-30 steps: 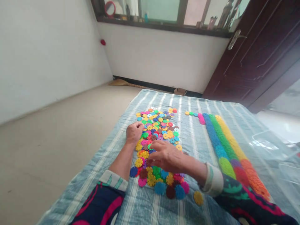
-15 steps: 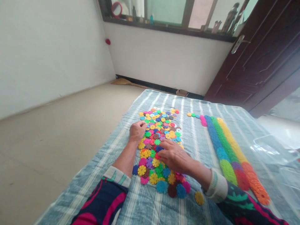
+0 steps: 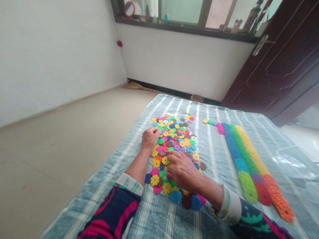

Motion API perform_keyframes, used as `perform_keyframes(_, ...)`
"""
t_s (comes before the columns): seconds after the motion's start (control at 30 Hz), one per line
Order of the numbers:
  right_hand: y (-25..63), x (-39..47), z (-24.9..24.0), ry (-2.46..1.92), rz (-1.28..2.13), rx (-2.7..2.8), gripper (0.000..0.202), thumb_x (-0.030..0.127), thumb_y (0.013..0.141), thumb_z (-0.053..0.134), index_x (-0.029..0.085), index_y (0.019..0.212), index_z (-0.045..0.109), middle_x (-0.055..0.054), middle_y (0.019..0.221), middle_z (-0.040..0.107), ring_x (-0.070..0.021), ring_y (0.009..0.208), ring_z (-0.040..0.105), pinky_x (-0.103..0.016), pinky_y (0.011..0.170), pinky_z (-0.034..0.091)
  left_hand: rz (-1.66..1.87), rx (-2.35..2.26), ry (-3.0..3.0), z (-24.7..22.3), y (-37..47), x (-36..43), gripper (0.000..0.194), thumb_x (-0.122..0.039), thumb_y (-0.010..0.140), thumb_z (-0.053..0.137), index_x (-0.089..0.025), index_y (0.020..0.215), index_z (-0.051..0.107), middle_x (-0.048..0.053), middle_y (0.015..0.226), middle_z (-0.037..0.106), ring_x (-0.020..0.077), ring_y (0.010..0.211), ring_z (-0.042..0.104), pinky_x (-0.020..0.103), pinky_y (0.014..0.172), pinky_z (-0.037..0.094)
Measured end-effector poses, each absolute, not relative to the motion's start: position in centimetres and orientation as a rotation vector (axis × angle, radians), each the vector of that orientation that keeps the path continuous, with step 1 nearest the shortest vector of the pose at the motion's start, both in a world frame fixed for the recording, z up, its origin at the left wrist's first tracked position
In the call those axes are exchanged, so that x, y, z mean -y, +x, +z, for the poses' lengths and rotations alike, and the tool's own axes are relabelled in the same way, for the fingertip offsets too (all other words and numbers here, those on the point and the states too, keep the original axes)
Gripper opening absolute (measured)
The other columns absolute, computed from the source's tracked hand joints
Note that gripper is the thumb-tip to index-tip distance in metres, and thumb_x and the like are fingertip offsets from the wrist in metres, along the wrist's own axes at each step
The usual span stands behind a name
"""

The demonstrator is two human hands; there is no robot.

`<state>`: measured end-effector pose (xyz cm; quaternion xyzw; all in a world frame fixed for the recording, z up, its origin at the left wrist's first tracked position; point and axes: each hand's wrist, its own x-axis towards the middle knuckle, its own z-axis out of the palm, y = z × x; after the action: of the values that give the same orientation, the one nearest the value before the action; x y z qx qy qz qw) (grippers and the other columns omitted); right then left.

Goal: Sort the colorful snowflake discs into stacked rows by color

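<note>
Multicoloured discs (image 3: 171, 144); right hand (image 3: 183, 170) above, fingers apart; left hand (image 3: 150, 137) beside, fingers together (white label (image 3: 170, 114) unreadable).

We see loose discs (image 3: 155, 180) which look like plastic, smooth and mostly matt, with notched edges. Under them, the cover (image 3: 159, 215) is woven cloth, matt and a little wrinkled. To the right of the discs, we see the box (image 3: 295, 162) of clear, glossy plastic. Beyond the discs, the door (image 3: 269, 79) looks smooth, with a soft shine, and its handle (image 3: 261, 45) is shiny metal.
</note>
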<state>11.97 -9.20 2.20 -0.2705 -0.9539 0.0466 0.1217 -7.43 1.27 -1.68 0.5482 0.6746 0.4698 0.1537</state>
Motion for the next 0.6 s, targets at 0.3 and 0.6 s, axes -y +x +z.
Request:
perform_keyframes(0.3,8.5,8.8,3.1,-0.617,0.039,2.855,0.008,0.018,0.086,0.060,0.020,0.092,0.066,-0.010,0.100,0.059,-0.0276,0.106,0.049,-0.038,0.082,0.045,1.332,-1.952,1.582,-1.3,-7.4,-1.1,0.029,-0.035,0.073,0.051,-0.016,0.073,0.073,0.001,0.067,0.069,0.0151,0.065,0.059,0.023,0.063,0.043)
perform_keyframes(0.6,8.9,7.9,2.8,-0.563,0.182,2.759,0.008,0.014,0.082,0.062,0.016,0.075,0.064,-0.008,0.093,0.063,-0.0236,0.102,0.053,-0.034,0.084,0.045,1.321,-1.954,1.582,-1.1,-7.5,-1.2,0.028,-0.035,0.072,0.051,-0.017,0.072,0.073,0.001,0.067,0.070,0.0154,0.066,0.060,0.023,0.063,0.044)
